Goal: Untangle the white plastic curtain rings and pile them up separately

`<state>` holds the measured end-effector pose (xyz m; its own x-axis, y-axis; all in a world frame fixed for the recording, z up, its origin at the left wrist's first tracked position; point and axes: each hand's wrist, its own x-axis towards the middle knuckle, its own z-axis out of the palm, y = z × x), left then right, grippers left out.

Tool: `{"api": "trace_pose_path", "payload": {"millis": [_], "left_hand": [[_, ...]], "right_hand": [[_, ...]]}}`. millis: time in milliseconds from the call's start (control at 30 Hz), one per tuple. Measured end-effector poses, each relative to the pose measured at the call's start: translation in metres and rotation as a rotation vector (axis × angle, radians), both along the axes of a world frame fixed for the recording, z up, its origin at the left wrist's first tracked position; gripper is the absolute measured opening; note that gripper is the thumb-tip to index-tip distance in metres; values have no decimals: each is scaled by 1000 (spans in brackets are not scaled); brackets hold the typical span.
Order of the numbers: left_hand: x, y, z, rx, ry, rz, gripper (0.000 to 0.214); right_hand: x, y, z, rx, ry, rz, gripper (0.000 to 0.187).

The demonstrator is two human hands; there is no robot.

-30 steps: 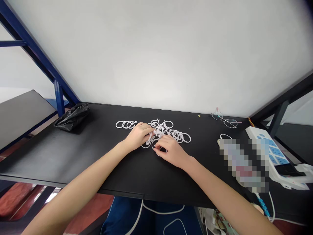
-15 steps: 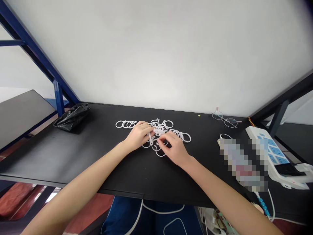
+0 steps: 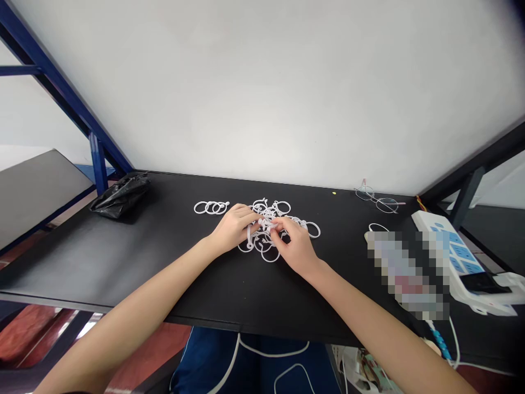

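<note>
We are working on white rings (image 3: 267, 224), left hand (image 3: 233, 229) and right hand (image 3: 298, 249) both clamping fingers on them, probably needing a steady hold next

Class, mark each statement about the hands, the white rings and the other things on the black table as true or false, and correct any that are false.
1. The left hand is at the pile of white rings. True.
2. The right hand rests on the power strip. False: the right hand is at the white rings; the power strip is farther to the right.
3. A small row of rings lies to the left of the pile. True.
4. The black plastic bag lies beside the eyeglasses. False: the black plastic bag is at the left end of the table, the eyeglasses towards the right.
5. The eyeglasses lie near the wall. True.
</note>
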<state>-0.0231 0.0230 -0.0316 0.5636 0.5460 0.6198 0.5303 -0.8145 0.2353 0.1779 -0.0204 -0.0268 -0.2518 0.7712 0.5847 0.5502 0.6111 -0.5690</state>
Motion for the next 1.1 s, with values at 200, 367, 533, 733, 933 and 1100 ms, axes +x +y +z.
{"api": "trace_pose_path", "payload": {"millis": [200,367,533,733,933,1100], "left_hand": [[-1,1,0,16,-10,-3,17],[-1,0,-1,9,-16,33,17],[1,-1,0,18,-40,46,17],[2,-2,1,46,-52,5,15],[2,-1,-1,50,-31,-21,11],[3,-2,0,21,5,-20,11]], "right_hand": [[-2,-3,3,-40,-8,47,12],[-1,-5,7,-124,-6,69,16],[-1,-5,5,-153,-32,46,13],[-1,-2,2,-121,-55,26,7],[0,0,0,-108,-1,0,9],[0,0,0,-95,43,-34,10]]}}
